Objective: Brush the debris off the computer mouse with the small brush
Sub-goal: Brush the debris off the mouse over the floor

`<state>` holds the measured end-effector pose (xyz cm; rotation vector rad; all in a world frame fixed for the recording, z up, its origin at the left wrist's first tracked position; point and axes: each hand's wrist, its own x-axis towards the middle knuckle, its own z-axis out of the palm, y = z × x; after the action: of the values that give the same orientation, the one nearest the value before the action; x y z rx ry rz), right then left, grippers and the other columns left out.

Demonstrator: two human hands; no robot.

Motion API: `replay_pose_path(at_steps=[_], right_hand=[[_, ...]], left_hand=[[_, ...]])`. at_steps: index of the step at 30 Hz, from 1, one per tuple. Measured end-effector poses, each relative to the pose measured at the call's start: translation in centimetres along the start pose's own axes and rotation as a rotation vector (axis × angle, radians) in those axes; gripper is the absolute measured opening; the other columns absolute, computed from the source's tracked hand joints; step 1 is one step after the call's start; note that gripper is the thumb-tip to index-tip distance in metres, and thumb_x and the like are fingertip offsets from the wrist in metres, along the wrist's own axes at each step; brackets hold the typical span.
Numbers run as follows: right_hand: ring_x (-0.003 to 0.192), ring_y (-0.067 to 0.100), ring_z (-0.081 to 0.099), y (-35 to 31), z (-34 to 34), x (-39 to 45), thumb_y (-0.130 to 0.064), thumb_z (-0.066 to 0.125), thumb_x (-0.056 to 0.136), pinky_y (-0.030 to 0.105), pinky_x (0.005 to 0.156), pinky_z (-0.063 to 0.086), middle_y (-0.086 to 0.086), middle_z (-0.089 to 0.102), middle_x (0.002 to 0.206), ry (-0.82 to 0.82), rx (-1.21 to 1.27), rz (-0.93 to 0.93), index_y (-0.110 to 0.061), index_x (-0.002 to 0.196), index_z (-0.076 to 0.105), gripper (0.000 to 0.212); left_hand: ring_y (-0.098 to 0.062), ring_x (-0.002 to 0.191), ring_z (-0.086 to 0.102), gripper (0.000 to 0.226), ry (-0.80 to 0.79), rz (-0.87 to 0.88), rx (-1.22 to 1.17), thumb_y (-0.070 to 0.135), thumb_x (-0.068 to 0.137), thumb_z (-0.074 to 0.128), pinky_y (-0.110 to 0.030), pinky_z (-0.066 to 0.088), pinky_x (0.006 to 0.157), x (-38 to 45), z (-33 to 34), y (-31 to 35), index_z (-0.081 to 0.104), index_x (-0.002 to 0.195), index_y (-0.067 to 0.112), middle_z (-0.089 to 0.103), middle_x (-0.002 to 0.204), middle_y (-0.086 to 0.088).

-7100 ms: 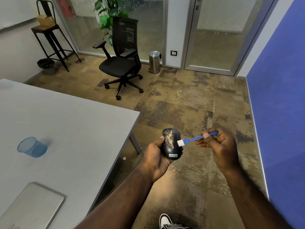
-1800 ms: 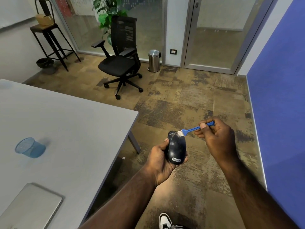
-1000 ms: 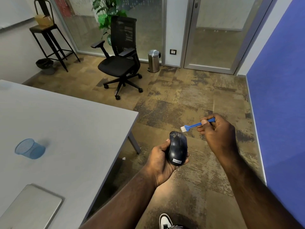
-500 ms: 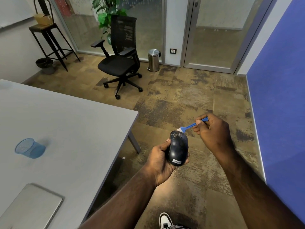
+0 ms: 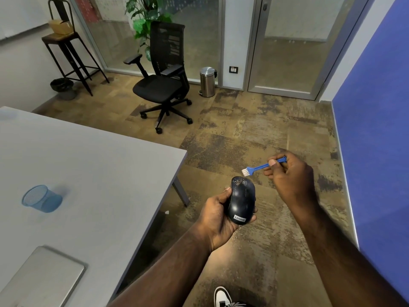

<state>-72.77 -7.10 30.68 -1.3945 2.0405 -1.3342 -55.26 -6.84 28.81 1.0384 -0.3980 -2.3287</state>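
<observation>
A black computer mouse (image 5: 241,201) with a white label near its rear sits in my left hand (image 5: 218,214), held over the floor beside the table. A small patch of pale debris (image 5: 238,182) clings to its front tip; the back looks mostly bare. My right hand (image 5: 287,176) pinches the handle of a small blue brush (image 5: 259,166) with white bristles. The bristles hang just above and to the right of the mouse's front, not touching it.
A grey table (image 5: 93,173) fills the left, with a blue mesh cup (image 5: 42,198) lying on it and a closed silver laptop (image 5: 42,278) at the near corner. A black office chair (image 5: 163,85), steel bin (image 5: 207,81) and blue wall (image 5: 376,129) surround the carpeted floor.
Most of the debris has gone from the mouse since the earliest frame. In the last half second the brush lifted off the mouse's front and moved up and to the right.
</observation>
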Motion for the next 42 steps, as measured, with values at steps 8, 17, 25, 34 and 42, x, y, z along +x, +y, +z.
replay_pose_path(at_steps=[8, 17, 25, 34, 42], right_hand=[[0.068, 0.01, 0.073, 0.0, -0.1, 0.0, -0.012, 0.059, 0.094, 0.043, 0.067, 0.062, -0.009, 0.07, 0.07, -0.015, -0.036, -0.023, -0.038, 0.081, 0.058, 0.029], [0.067, 0.005, 0.071, 0.6, -0.8, -0.3, -0.012, 0.059, 0.095, 0.038, 0.067, 0.062, -0.01, 0.07, 0.07, 0.01, -0.047, -0.033, -0.03, 0.088, 0.061, 0.02], [0.061, 0.004, 0.071, 0.3, -1.2, -0.7, -0.009, 0.059, 0.095, 0.032, 0.062, 0.061, -0.007, 0.07, 0.064, -0.039, 0.086, -0.043, -0.029, 0.082, 0.061, 0.025], [0.063, 0.003, 0.071, 0.9, -1.2, -0.5, -0.01, 0.06, 0.095, 0.036, 0.063, 0.062, -0.008, 0.071, 0.067, -0.003, 0.099, -0.09, -0.036, 0.082, 0.061, 0.029], [0.065, 0.005, 0.071, 1.2, -1.7, -0.6, -0.012, 0.061, 0.093, 0.033, 0.062, 0.061, -0.01, 0.071, 0.067, -0.107, 0.086, -0.193, -0.041, 0.082, 0.063, 0.031]], left_hand=[[-0.035, 0.09, 0.061, 0.052, -0.015, -0.003, -0.007, 0.032, 0.1, 0.035, -0.04, 0.056, 0.072, -0.1, -0.1, 0.0, 0.047, 0.138, -0.001, 0.057, 0.121, -0.024], [-0.035, 0.09, 0.06, 0.051, -0.007, 0.0, -0.025, 0.031, 0.1, 0.034, -0.04, 0.055, 0.072, 0.0, -0.2, 0.2, 0.048, 0.137, -0.001, 0.057, 0.12, -0.025], [-0.035, 0.091, 0.061, 0.051, 0.013, 0.012, -0.03, 0.032, 0.1, 0.035, -0.043, 0.054, 0.076, 0.1, -0.3, 0.3, 0.051, 0.134, -0.002, 0.058, 0.12, -0.025], [-0.035, 0.09, 0.061, 0.051, 0.002, 0.018, -0.013, 0.033, 0.1, 0.036, -0.042, 0.054, 0.077, 0.0, -0.3, 0.4, 0.05, 0.136, -0.001, 0.058, 0.121, -0.024], [-0.034, 0.089, 0.06, 0.052, 0.007, 0.019, -0.005, 0.032, 0.1, 0.034, -0.042, 0.052, 0.079, -0.1, -0.1, 0.2, 0.05, 0.135, -0.002, 0.057, 0.121, -0.024]])
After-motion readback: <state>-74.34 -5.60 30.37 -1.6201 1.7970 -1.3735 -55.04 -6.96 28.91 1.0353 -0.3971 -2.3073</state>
